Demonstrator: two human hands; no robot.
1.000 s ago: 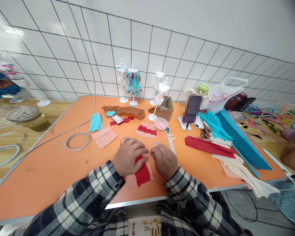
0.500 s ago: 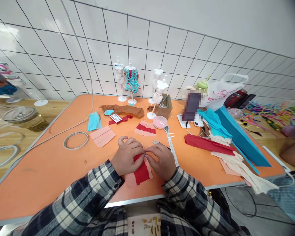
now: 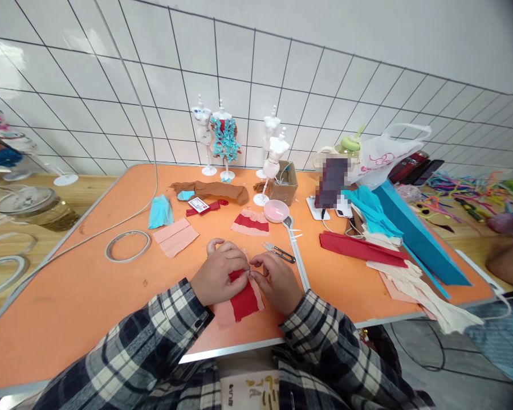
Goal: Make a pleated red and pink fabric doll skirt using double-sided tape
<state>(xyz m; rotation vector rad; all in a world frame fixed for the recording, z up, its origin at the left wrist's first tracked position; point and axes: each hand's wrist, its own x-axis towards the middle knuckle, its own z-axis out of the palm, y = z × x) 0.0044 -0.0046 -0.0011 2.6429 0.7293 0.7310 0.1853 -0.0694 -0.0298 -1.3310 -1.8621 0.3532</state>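
A small piece of red and pink fabric (image 3: 243, 300) lies near the front edge of the orange table (image 3: 89, 296). My left hand (image 3: 219, 272) presses down on its upper part with curled fingers. My right hand (image 3: 277, 281) pinches the same fabric edge, fingertips meeting those of the left. Small thread snips (image 3: 277, 251) lie just beyond my right hand. Whether a needle sits between my fingers is too small to tell.
Beyond lie a red and pink skirt piece (image 3: 251, 222), a pink dish (image 3: 276, 210), pink cloth (image 3: 176, 236), a tape ring (image 3: 127, 245), a white cable and several doll mannequins (image 3: 224, 139). Red, cream and blue fabrics (image 3: 393, 250) pile at right, where another person's arm (image 3: 507, 265) shows.
My right hand has moved left to meet my left hand on the fabric edge. The snips that were under my right hand now lie uncovered on the table.
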